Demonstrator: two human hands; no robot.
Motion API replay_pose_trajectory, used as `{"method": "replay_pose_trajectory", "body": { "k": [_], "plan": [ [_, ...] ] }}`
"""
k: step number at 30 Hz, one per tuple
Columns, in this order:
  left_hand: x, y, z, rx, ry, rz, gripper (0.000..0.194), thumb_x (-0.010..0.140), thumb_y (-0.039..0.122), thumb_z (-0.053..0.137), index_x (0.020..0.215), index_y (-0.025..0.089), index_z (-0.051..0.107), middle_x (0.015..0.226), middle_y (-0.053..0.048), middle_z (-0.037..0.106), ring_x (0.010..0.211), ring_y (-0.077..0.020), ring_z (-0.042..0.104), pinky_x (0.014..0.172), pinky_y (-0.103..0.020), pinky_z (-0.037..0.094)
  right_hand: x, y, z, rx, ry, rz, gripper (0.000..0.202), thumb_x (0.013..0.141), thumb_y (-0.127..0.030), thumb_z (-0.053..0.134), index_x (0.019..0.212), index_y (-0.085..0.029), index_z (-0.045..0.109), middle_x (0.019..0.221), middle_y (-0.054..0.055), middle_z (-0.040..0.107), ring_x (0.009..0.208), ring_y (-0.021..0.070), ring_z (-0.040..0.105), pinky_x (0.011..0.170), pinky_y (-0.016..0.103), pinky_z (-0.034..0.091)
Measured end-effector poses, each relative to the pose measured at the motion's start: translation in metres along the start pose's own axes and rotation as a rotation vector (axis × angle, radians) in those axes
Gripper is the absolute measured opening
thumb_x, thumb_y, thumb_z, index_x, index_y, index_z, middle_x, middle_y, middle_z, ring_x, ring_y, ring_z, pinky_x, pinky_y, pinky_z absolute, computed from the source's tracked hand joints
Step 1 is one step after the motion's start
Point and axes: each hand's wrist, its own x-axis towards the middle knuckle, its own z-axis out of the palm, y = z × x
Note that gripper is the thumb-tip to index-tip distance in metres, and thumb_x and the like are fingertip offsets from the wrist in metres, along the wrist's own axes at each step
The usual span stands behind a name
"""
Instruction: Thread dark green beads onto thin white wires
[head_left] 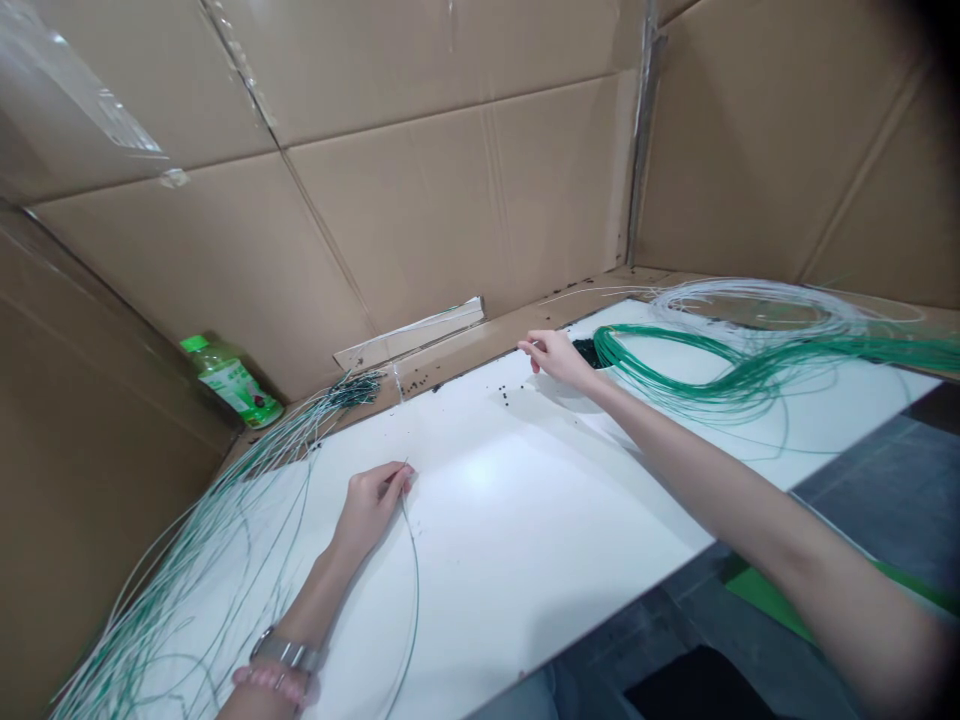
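A thin green wire (pixel 417 590) is pinched near its tip by the left hand (pixel 367 505), its length trailing toward six o'clock over the white table (pixel 487 590); it should prove light, springy and flexible, best gripped close to the end. The hands are held apart. The right hand (pixel 559 358) is extended toward two o'clock from the left, fingers bent, beside the coiled green wires (pixel 739 383); whether anything is held there cannot be told

no readable text, only an illegible label on the green bottle (pixel 234 385)
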Motion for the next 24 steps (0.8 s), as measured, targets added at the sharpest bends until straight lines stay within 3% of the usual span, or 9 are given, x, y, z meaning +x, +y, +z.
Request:
{"method": "replay_pose_trajectory", "body": {
  "k": [24],
  "plan": [
    [-0.0005, -0.0015, 0.0006, 0.007, 0.003, 0.013, 0.034, 0.091, 0.036, 0.045, 0.072, 0.013, 0.060, 0.062, 0.001, 0.058, 0.059, -0.0106, 0.054, 0.062, -0.025, 0.045, -0.0001, 0.0027, 0.0092, 0.027, 0.030, -0.126, 0.028, 0.092, -0.037, 0.049, 0.102, -0.012, 0.057, 0.090, 0.003, 0.060, 0.075, 0.0116, 0.059, 0.070, 0.030, 0.051]
  ]
}}
